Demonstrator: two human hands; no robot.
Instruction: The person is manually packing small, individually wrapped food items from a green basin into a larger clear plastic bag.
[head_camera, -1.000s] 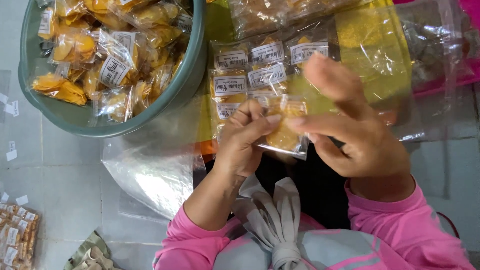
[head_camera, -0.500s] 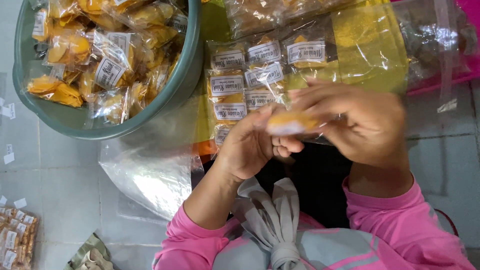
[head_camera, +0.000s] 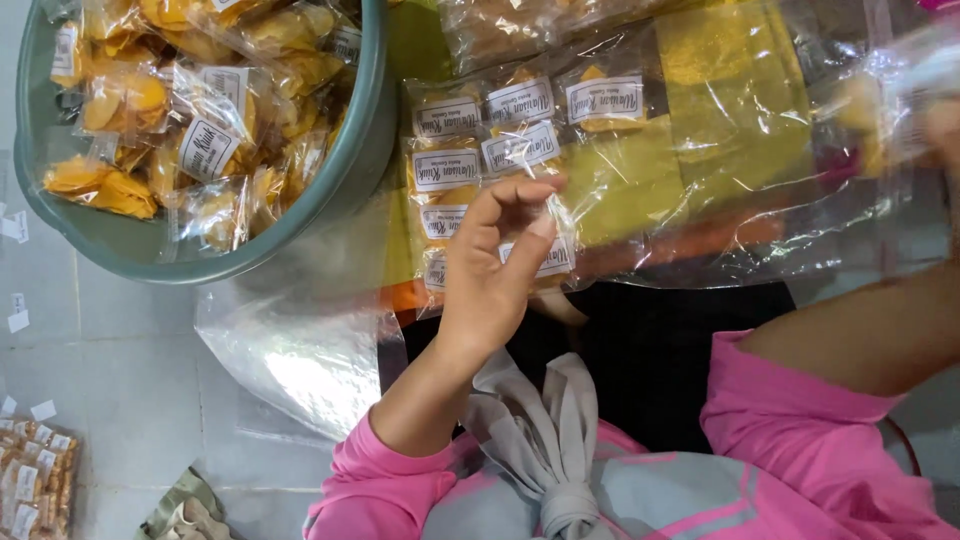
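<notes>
Under left hand (head_camera: 495, 265), labelled packet (head_camera: 548, 255)

Snack packets (head_camera: 480, 150): clear glossy plastic film, creased, each fitted with a matt white paper label. Basin (head_camera: 330, 190): smooth grey-green plastic, dull sheen. Large loose bag (head_camera: 300, 350): thin transparent plastic, wrinkled and highly reflective. Yellow sheet (head_camera: 740, 110): shiny film was seen over it. Floor (head_camera: 90, 350): pale tiles, smooth and matt. Sleeves (head_camera: 800, 430): pink knitted cloth, matt.
</notes>
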